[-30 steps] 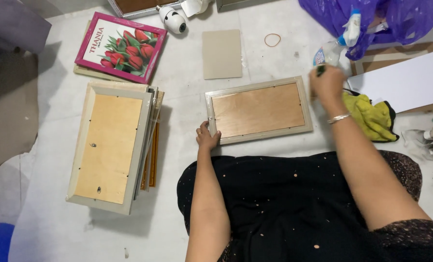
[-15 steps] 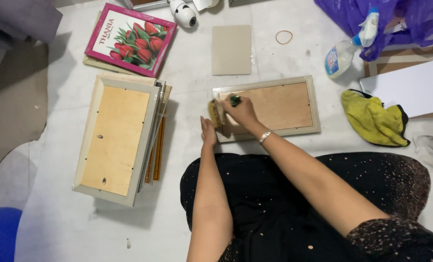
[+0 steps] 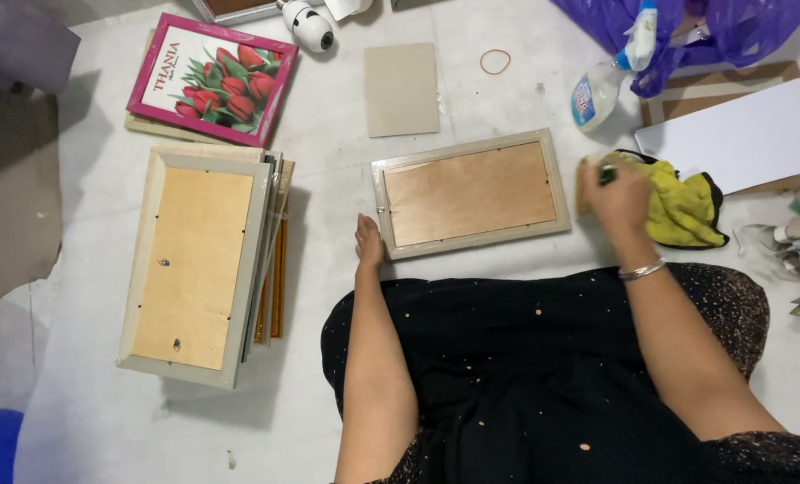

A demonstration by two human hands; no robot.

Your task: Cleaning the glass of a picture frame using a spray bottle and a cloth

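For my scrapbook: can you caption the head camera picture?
Left hand steadies a face-down wooden picture frame; right hand holds something small beside a yellow cloth.

The single head-worn camera looks almost straight down from the seated person's own height onto the white-covered floor [image 3: 507, 99], near enough that lap, both forearms and the surrounding picture frames fill the view.

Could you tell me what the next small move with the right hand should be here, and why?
Probably bring the right hand and the small dark-tipped thing it grips back over the picture frame. The hand sits beside the frame's right end, by the yellow cloth, while the left hand steadies the frame's lower left corner, its brown backing facing up.
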